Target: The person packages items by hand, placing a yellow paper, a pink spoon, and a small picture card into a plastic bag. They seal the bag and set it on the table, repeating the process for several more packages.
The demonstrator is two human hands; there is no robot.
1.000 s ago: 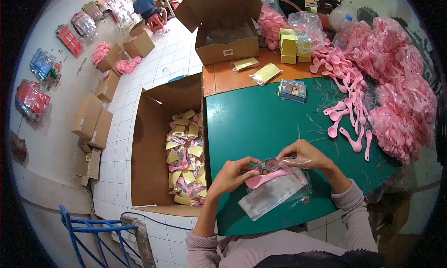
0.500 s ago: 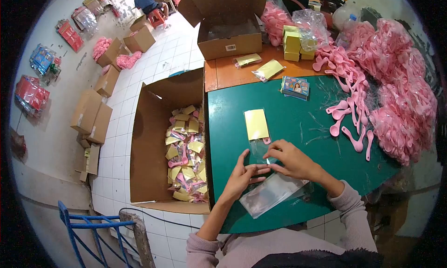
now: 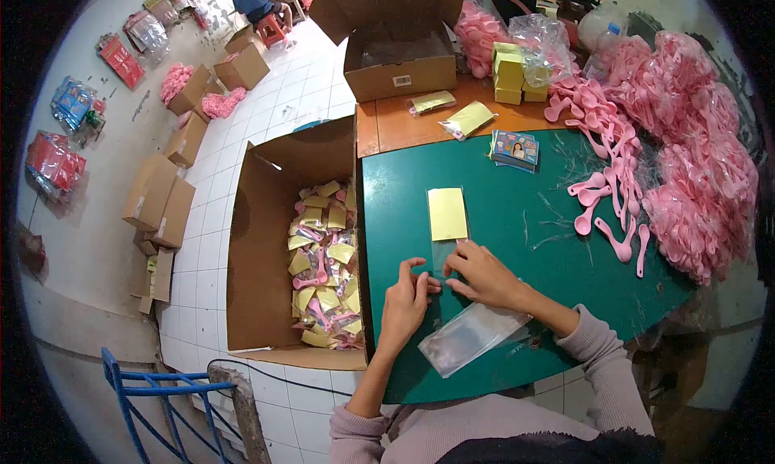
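Note:
A clear bag with a yellow card (image 3: pixel 447 215) lies on the green table top (image 3: pixel 395 190), a bit of pink showing at the card's lower edge. My right hand (image 3: pixel 486 277) rests over the bag's lower end, fingers bent; whether it pinches the plastic is too small to tell. Just left of it, my left hand (image 3: pixel 406 304) is raised with its fingers apart and nothing in them. Flat clear bags (image 3: pixel 464 343) lie under my right wrist. Farther right are loose pink spoons (image 3: pixel 617 242), and a stack of printed cards (image 3: pixel 514 150) lies beyond the bag.
An open carton (image 3: pixel 266 246) with packed spoons and yellow cards stands left of the table. Another carton (image 3: pixel 404 77), yellow blocks (image 3: pixel 508 73) and bagged pink spoons (image 3: pixel 694 157) are at the back and right. Far off, a person (image 3: pixel 254 2) sits on a red stool.
My left hand has moved left and turned more upright, away from the bag's end. My right hand has shifted slightly left and up, nearer the yellow card.

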